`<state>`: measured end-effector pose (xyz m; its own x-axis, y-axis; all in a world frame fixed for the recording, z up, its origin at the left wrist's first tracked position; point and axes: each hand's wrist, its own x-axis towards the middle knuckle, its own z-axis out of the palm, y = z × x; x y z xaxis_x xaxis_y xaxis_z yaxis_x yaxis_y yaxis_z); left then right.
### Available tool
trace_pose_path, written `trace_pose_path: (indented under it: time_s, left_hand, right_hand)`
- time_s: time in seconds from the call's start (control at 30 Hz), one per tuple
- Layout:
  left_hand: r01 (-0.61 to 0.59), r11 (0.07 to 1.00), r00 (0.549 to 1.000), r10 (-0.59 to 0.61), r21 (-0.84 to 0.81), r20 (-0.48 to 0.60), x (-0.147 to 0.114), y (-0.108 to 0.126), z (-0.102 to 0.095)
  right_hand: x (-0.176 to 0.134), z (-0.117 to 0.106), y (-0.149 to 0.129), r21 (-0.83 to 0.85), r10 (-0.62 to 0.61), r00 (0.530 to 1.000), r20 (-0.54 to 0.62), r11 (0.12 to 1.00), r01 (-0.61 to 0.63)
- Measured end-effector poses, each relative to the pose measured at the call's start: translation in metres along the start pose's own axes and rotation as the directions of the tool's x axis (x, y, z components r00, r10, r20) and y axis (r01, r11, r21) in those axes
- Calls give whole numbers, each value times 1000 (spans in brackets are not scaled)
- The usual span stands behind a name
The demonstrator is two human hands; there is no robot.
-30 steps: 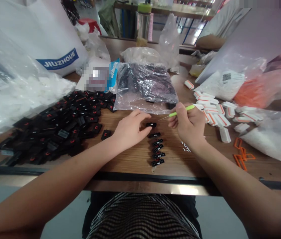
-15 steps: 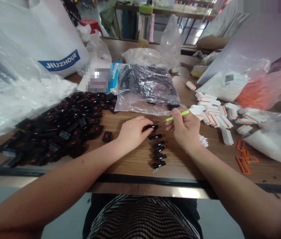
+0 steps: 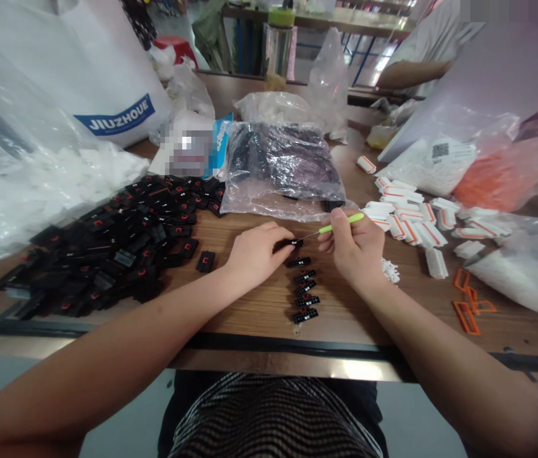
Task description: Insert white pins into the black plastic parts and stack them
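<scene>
Left hand (image 3: 255,249): clamped on block (image 3: 296,243), twelve o'clock from the row (image 3: 306,288).
Right hand (image 3: 357,248): closed round pick (image 3: 355,219) (tip toward nine o'clock).
Block: best braced firmly, pick pressure light.

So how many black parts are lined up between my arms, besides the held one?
5, in line toward you: farthest part, second part, third part, fourth part, nearest part.

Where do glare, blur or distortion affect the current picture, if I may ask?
Head view: glare on the metal edge and highlights across the clear bag; head view: pixelated blocks over the blue-and-white packet, dark upper right corner; head view: the tip of the green tool is too small to make out.
</scene>
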<state>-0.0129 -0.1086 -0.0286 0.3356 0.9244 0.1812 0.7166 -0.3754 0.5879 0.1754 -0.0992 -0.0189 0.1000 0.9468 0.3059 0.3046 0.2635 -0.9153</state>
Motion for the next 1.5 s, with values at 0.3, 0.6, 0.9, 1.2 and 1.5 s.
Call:
trace_pose_path:
  time_s: [0.3,0.6,0.9,1.2,1.5]
  left_hand:
    - [-17,1000,1000,17,-8,-11,0,-1,1]
    - [-10,1000,1000,10,-11,-1,0,2,-1]
    - [-4,1000,1000,4,-12,-6,0,1,0]
    - [-8,1000,1000,8,-11,-10,0,0,0]
    - [-4,1000,1000,4,-9,-14,-1,0,1]
  right_hand:
    - [1,-3,-5,-200,-64,987,147,975,93]
    - [-2,-5,-8,-46,-35,999,-11,998,35]
    - [0,-3,-4,-36,-7,1000,8,999,8]
    - [-1,-2,-2,-41,-6,1000,-3,999,6]
    - [3,-6,-5,-148,31,999,39,989,-25]
